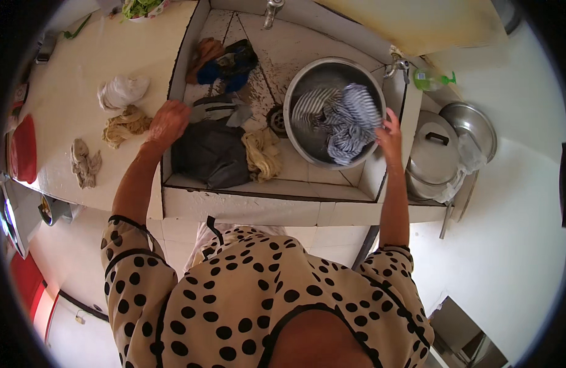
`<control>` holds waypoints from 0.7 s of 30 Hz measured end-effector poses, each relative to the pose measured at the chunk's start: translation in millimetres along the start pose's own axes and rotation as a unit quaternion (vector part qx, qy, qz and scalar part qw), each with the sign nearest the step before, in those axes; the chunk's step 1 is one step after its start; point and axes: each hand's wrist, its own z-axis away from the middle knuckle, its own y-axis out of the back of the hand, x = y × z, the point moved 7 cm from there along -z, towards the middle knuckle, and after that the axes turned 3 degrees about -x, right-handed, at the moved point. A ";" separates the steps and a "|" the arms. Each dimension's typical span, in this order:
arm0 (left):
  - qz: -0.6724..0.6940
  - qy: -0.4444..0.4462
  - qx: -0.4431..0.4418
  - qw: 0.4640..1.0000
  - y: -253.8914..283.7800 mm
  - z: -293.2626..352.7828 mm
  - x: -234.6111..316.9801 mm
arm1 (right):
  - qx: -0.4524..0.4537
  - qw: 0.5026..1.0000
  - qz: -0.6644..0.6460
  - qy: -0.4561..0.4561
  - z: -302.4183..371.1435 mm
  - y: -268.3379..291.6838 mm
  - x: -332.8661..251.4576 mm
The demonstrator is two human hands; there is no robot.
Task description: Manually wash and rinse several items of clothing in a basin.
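My left hand (pixel 167 124) rests at the left edge of the tiled sink (pixel 258 190), its fingers bent together over the rim. My right hand (pixel 390 138) holds the right rim of a round metal basin (pixel 295 138), its fingertips close against a bunched blue-and-white striped cloth (pixel 356 122) inside. The basin stands in the sink's right half. Dark grey cloth (pixel 212 156) lies below my left hand, with a tan cloth (pixel 262 154) beside it. Light grey cloth (pixel 221 110) and a brown, blue and black bundle (pixel 231 64) lie farther back.
Two taps (pixel 272 12) (pixel 396 62) overhang the sink. White (pixel 122 93), yellowish (pixel 126 127) and beige cloths (pixel 84 164) lie on the left counter near a red container (pixel 24 149). Right of the sink stand a green soap bottle (pixel 431 80) and a lidded pot (pixel 431 147). A drain (pixel 275 119) shows left of the basin.
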 end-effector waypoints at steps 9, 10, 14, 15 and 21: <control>-0.008 0.006 -0.025 1.000 -9.5 -1.3 -2.6 | 0.015 0.782 0.618 0.080 -33.3 -169.5 27.7; 0.007 0.012 -0.032 0.999 -6.5 -1.3 -2.0 | 0.044 0.769 0.628 0.109 -41.0 -167.7 23.5; 0.018 0.000 -0.011 1.000 -6.3 -4.4 -1.0 | 0.079 0.814 0.573 0.058 -89.9 -139.4 30.0; 0.015 -0.005 -0.023 1.000 -3.2 -6.4 0.5 | 0.045 0.900 0.434 -0.013 -101.3 -124.8 35.6; -0.001 -0.008 0.009 1.000 -0.3 -4.2 1.5 | 0.078 0.985 -0.150 -0.027 -53.2 -58.3 29.7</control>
